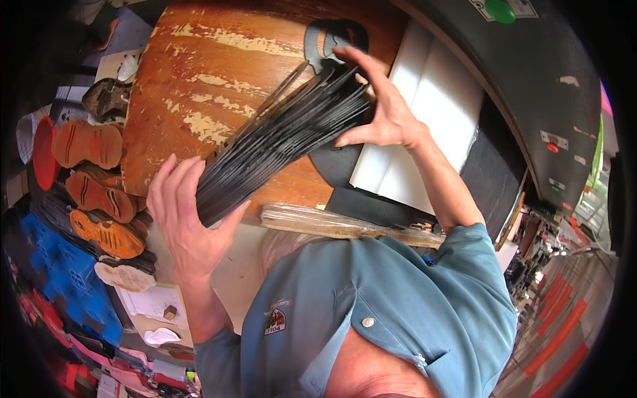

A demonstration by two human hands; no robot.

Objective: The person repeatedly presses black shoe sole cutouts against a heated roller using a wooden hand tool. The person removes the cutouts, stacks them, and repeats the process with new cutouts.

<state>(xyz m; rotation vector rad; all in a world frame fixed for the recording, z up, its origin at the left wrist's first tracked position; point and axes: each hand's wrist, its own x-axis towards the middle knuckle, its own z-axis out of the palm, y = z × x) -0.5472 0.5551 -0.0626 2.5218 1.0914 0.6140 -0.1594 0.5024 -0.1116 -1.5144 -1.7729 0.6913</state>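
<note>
A thick stack of thin, flat black sheets point(279, 136) is held up at a slant over a worn wooden table point(179, 73). My left hand point(189, 215) grips its lower left end, thumb on one side and fingers on the other. Around the upper right end my right hand point(391, 109) is closed, its thumb below and fingers above. Edges of the sheets fan slightly apart at that end. Past it, a black cut-out piece with a curved opening point(309, 46) lies on the table. The stack hides part of the tabletop.
Brown and orange sole-shaped pieces point(86, 144) line the left side, above a blue plastic crate point(63, 272). White panels point(391, 169) lie to the right, beside a dark machine-like body point(531, 79). A plastic-wrapped strip point(318, 219) runs along the table's near edge.
</note>
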